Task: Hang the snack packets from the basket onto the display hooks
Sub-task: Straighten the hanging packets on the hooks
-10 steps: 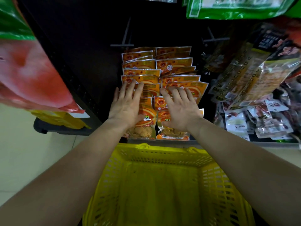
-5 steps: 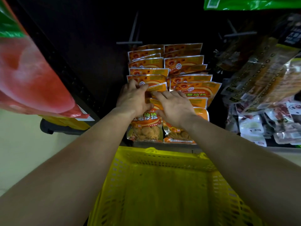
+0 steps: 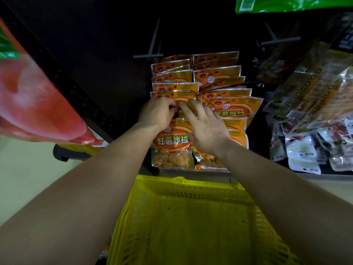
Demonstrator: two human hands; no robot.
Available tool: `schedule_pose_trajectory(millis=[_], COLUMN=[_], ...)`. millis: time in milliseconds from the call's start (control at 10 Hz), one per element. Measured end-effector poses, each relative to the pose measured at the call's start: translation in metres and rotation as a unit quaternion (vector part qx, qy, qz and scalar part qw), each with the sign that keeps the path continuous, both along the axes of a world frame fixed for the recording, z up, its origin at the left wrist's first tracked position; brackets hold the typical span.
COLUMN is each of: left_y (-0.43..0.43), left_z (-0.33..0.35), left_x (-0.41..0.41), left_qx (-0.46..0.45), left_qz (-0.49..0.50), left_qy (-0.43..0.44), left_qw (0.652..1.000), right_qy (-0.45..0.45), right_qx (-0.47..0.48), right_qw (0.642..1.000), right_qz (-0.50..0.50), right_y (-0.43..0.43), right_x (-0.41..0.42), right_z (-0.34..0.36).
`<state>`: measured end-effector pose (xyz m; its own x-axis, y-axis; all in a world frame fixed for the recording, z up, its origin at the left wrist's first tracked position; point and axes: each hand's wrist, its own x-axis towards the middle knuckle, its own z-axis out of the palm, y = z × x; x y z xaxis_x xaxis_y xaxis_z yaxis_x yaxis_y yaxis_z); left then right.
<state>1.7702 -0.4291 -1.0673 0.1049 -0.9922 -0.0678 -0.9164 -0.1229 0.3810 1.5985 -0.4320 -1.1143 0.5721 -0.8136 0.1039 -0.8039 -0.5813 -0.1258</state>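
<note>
We are in a shop, facing a snack display. Identical orange snack packets (image 3: 215, 77) hang overlapped in two columns against a dark back panel (image 3: 95, 54), and bare metal display hooks (image 3: 148, 56) jut out above them. To the right we see more bagged goods in clear-and-white packets (image 3: 301, 150). There are green bags (image 3: 286, 4) overhead and a large red bag (image 3: 38, 104) at left. A yellow shopping basket (image 3: 191, 185) sits just below, over a pale floor (image 3: 19, 169).

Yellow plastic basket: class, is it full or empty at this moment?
Empty, as far as visible: the yellow plastic basket shows only bare perforated floor and walls; the forearms hide its sides.
</note>
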Motion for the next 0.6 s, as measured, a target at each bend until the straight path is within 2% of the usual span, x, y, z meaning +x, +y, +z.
schedule_pose_trajectory(millis=[200,300,500,600], left_y=[-0.006,-0.010,-0.015,-0.016], left_z=[0.003,0.009,0.010,0.011], left_x=[0.008,0.007,0.002,0.002], left_qx=[0.006,-0.019,-0.066,-0.070], left_qz=[-0.014,-0.020,0.005,0.064], left_qy=[-0.128,-0.189,-0.123,0.034], left_qw=[0.992,0.982,0.990,0.995], right_qy=[0.016,0.009,-0.025,-0.040], right_qx=[-0.005,-0.005,-0.002,0.004], right_qw=[1.000,1.000,0.999,0.999], right_qz=[-0.010,-0.025,-0.037,-0.036], right_y=[-0.004,-0.004,-0.004,-0.005], right_x=[0.003,0.005,0.002,0.001], right_z=[-0.003,-0.005,-0.005,-0.004])
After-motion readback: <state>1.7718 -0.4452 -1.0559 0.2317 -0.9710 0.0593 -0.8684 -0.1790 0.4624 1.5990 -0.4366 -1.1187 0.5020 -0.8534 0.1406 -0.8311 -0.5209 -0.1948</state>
